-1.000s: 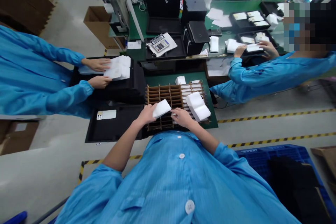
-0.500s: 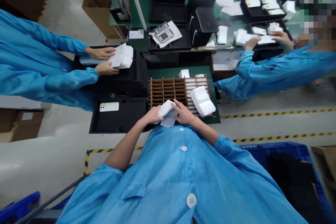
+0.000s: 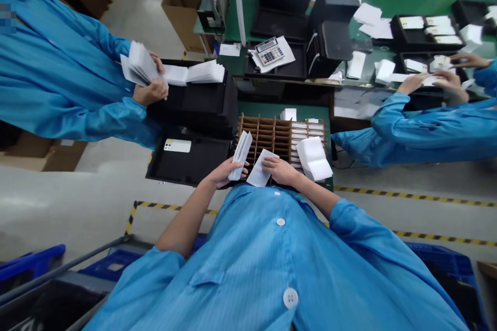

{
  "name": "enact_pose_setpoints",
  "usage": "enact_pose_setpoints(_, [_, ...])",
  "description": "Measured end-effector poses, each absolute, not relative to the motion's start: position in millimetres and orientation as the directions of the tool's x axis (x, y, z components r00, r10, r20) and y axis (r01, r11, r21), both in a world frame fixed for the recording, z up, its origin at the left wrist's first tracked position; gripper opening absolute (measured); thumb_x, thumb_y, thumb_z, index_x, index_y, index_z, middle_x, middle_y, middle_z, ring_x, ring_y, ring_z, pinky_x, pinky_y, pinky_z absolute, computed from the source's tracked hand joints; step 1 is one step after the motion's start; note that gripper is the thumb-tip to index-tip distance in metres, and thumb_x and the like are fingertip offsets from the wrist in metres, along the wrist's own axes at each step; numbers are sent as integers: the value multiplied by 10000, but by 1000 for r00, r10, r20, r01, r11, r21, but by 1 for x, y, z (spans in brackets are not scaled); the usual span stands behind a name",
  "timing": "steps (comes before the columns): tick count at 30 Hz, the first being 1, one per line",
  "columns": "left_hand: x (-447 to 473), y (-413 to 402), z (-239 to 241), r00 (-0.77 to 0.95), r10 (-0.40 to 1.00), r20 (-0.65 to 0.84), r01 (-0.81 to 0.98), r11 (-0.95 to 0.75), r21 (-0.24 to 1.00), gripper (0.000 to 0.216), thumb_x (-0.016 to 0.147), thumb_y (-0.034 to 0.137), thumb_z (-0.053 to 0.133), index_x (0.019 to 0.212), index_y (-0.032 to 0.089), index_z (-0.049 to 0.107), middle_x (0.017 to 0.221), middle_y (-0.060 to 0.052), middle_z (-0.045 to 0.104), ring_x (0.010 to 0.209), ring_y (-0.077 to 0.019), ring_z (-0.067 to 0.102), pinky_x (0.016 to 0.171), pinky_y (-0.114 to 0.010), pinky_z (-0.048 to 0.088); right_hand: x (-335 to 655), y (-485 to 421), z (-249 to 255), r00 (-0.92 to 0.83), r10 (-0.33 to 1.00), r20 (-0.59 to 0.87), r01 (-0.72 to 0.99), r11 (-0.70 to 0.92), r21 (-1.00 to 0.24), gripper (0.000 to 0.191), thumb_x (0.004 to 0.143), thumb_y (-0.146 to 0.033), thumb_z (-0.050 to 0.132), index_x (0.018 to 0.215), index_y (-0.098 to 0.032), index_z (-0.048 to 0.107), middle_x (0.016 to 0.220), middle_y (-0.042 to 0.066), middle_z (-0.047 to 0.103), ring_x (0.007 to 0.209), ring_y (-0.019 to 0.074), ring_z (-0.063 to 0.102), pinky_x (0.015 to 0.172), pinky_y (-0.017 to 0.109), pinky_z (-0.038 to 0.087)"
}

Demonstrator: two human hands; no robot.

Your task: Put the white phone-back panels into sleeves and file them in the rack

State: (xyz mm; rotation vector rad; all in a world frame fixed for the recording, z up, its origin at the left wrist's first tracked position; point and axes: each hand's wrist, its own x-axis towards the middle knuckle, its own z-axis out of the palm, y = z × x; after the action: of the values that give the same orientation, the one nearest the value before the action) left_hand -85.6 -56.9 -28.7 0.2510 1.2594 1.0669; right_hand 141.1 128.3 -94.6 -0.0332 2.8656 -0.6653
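My left hand [image 3: 222, 173] is closed around a few folded white sheets [image 3: 241, 155] that stand on edge and fan slightly apart at the top. My right hand [image 3: 282, 170] pinches a single folded white sheet [image 3: 257, 171], tilted in front of my jacket. Just beyond both hands is a cardboard divider grid [image 3: 264, 132]. Its left and middle slots look bare, while the right-hand columns hold white pieces. On those right columns lies an open stack of white sheets [image 3: 313, 158], a little right of my right hand.
A black tray [image 3: 202, 163] with a white phone [image 3: 177, 146] lies to the left. Behind it are stacked black trays [image 3: 194, 103] with white sheets. A co-worker's hands [image 3: 153, 83] hold sheets at left; another co-worker's hands [image 3: 446, 83] work over phone trays at right. A calculator [image 3: 271, 53] lies beyond.
The white sheets, held together by both hands before, are now apart: several in my left hand, one in my right. The left co-worker has lifted some sheets. The view has shifted.
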Motion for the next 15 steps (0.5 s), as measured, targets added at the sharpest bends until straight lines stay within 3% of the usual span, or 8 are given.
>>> enact_pose_setpoints(4, [-70,-47,-28,-233,750,-619,-387,513,767,575,784,412,856,1270,204,629,983,-28,700,807,-143,698,722,-258,594,142,132,-93,-978,-91,-189,2,897,-442,514,905,-65,578,1398,-126,709,1541,161,632,1529,311,485,1261,491,403])
enact_pose_setpoints(9, [-62,-45,-31,-273,779,-565,-339,472,814,635,736,373,856,1299,214,609,1017,-9,670,840,-142,684,737,-250,569,134,131,-84,-977,-61,-206,30,909,-415,517,889,-139,637,1401,-118,704,1515,188,633,1462,340,525,1183,480,474])
enact_pose_setpoints(13, [-61,-52,-37,-280,761,-586,-379,473,795,670,684,365,879,1278,218,607,1035,-12,671,841,-144,694,748,-266,577,112,124,-75,-968,-69,-243,16,944,-330,629,866,-178,718,1490,-157,637,1619,211,511,1472,370,475,1174,496,434])
enact_pose_setpoints(15, [-61,-56,-40,-275,745,-608,-392,490,779,662,671,389,891,1246,217,610,1011,-6,665,834,-145,699,750,-273,581,98,120,-72,-961,-65,-270,10,963,-268,605,897,-178,704,1497,-206,629,1582,197,541,1427,362,501,1173,503,400])
